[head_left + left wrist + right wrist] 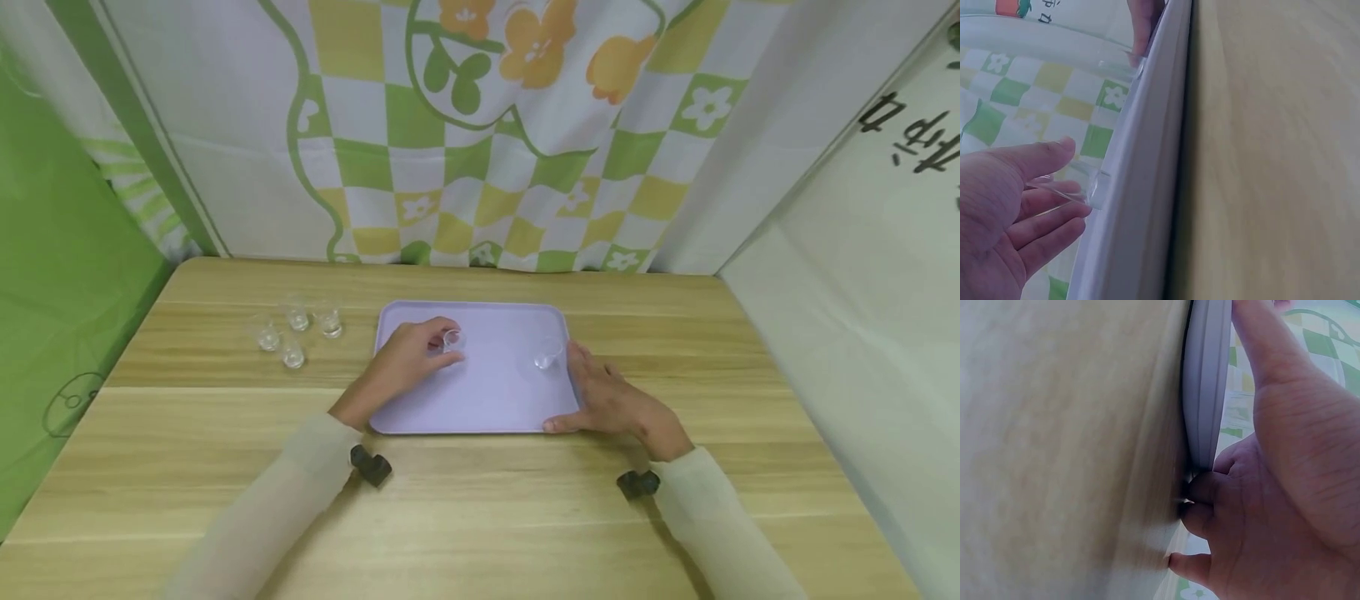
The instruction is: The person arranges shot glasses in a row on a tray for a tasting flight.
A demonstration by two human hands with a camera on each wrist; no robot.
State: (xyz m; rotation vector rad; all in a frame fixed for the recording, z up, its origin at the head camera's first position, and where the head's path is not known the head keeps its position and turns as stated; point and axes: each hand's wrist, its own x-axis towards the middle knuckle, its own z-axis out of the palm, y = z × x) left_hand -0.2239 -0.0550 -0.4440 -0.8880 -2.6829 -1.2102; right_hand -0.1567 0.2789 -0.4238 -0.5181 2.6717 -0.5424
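Observation:
A lilac tray [487, 400] lies flat on the wooden table. My left hand [408, 354] reaches over its left half, with thumb and fingers spread around a small clear glass [452, 340]. In the left wrist view, this glass [1099, 189] stands with its base on the tray, and a gap shows between thumb and glass. At the tray's near right corner, my right hand [611, 400] holds the edge, thumb at the front and fingers along the side. Another clear glass [548, 357] stands on the tray near those fingers.
Left of the tray, several clear small glasses stand in a group, among them a glass [331, 322] closest to the tray. A patterned curtain [495, 192] hangs behind the table [465, 517]. Green cloth lines the left side and white cloth the right.

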